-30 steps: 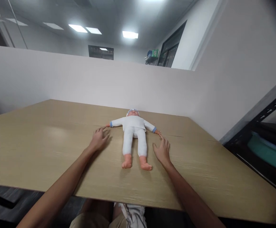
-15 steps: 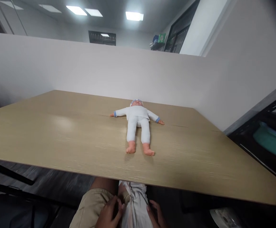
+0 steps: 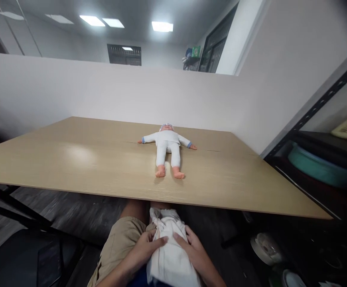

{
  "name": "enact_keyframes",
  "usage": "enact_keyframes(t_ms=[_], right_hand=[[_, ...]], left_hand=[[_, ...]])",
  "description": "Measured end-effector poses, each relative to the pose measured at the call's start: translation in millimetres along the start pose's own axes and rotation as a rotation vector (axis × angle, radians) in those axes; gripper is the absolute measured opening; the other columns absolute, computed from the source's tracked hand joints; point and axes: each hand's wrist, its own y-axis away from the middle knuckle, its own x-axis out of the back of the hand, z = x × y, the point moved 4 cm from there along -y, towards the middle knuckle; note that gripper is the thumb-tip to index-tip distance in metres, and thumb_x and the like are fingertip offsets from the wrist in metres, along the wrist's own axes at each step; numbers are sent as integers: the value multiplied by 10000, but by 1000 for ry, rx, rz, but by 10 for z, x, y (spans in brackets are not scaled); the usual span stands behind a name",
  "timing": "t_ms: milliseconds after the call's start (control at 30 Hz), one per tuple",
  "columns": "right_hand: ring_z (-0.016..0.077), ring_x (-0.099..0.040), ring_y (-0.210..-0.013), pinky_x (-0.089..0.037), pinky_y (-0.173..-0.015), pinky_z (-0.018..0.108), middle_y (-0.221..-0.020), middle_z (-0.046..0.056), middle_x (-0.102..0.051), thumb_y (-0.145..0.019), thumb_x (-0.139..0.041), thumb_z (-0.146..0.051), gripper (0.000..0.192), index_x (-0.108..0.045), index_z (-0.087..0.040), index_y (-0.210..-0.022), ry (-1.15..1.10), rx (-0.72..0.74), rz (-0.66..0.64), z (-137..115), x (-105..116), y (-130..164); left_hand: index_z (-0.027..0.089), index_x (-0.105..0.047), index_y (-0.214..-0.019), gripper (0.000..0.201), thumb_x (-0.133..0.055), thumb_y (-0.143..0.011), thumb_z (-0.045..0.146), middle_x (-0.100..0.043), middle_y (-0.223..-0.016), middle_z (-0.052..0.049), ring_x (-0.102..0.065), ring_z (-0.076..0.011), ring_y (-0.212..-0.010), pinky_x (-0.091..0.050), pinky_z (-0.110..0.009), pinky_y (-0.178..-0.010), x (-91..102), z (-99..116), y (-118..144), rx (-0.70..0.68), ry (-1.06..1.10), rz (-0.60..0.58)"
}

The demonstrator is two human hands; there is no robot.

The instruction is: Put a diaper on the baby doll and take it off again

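Left hand point(image 3: 145, 248): grips the white cloth bundle point(image 3: 170, 250) on the lap.
Right hand point(image 3: 193, 250): grips the same bundle.
Doll point(image 3: 167, 146): on its back on the table point(image 3: 71, 167).

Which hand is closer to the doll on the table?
Neither clearly: the left hand and right hand both rest on the white cloth bundle in the lap, below the table edge, far from the doll.

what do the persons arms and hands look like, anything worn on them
Both forearms are bare, with no sleeves in view. The left hand and right hand wear no gloves, and no rings, watch or bracelets can be seen. Fingernails look short and unpainted.
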Motion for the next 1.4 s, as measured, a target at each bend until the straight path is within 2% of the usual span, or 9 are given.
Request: enact_keyframes(t_ms=[100, 200, 367, 667, 933, 1033, 1133, 1267, 1400], right_hand=[[340, -761, -1121, -622, -998, 464, -1244, 139, -785, -857, -825, -708, 718, -679, -234, -1377, 58, 91, 61, -466, -58, 647], [371, -725, -1223, -638, -987, 430, -1323, 141, -761, -818, -860, -691, 759, -670, -252, -1408, 155, 194, 261, -797, -65, 1064], [344, -744, -1185, -656, -946, 394, -1308, 139, -767, -890, -822, -642, 626, -665, -237, -1340, 190, 333, 220, -1151, -268, 934], [349, -724, -1247, -613, -1052, 456, -1353, 168, -751, -942, -778, -614, 656, -609, -204, -1425, 203, 345, 135, -914, -285, 84], [322, -760, -860, -639, -795, 435, -932, 109, -795, -940, -681, -731, 688, -613, -176, -1340, 460, 234, 232, -537, -27, 56], [303, -719, -854, -613, -774, 437, -1011, 120, -773, -949, -664, -702, 646, -609, -189, -1337, 692, 424, 466, -663, 96, 138], [333, -684, -1118, -602, -920, 483, -1292, 153, -715, -1000, -663, -593, 565, -575, -217, -1413, 838, 695, 597, -934, 42, 161], [312, -547, -1432, -487, -1194, 519, -1508, 112, -625, -1095, -572, -413, 420, -577, -270, -1489, 1018, 866, 310, -1270, -302, -118], [322, -417, -1565, -379, -1298, 552, -1654, 121, -513, -1083, -607, -410, 529, -554, -223, -1575, 1238, 808, 102, -1318, -519, -625]], left_hand=[[161, -760, -1295, 651, -874, -835, 607, -791, -1231, -154, -735, -338, -1182, -569, -428, -1074, -299, 450, 646, -178, -95, -95], [227, -759, -1301, 532, -851, -883, 543, -789, -1225, -104, -713, -307, -1212, -547, -398, -1113, -497, 827, 1076, -296, -161, -57], [201, -748, -1245, 462, -791, -941, 546, -782, -1209, -107, -714, -289, -1165, -574, -368, -1053, -509, 1102, 994, -344, -195, -5], [219, -729, -1047, 520, -845, -805, 664, -773, -1110, -72, -711, -323, -1103, -581, -394, -988, -75, 703, 211, -240, -12, 128], [179, -713, -967, 563, -878, -767, 679, -750, -1004, -79, -695, -269, -988, -565, -355, -912, 21, 305, 63, -193, 49, 123], [177, -709, -971, 562, -895, -763, 664, -745, -999, -75, -690, -258, -975, -557, -352, -915, 28, 244, 66, -192, 78, 92], [179, -690, -953, 531, -885, -791, 646, -731, -977, -63, -684, -250, -984, -545, -335, -907, 52, 238, 71, -210, 53, 91], [191, -667, -971, 535, -866, -801, 658, -727, -998, -55, -679, -251, -980, -544, -337, -902, 46, 255, 64, -200, 18, 75], [227, -683, -1044, 500, -809, -845, 668, -749, -1070, -52, -679, -283, -1092, -539, -343, -956, 65, 426, 145, -186, -147, 71]])
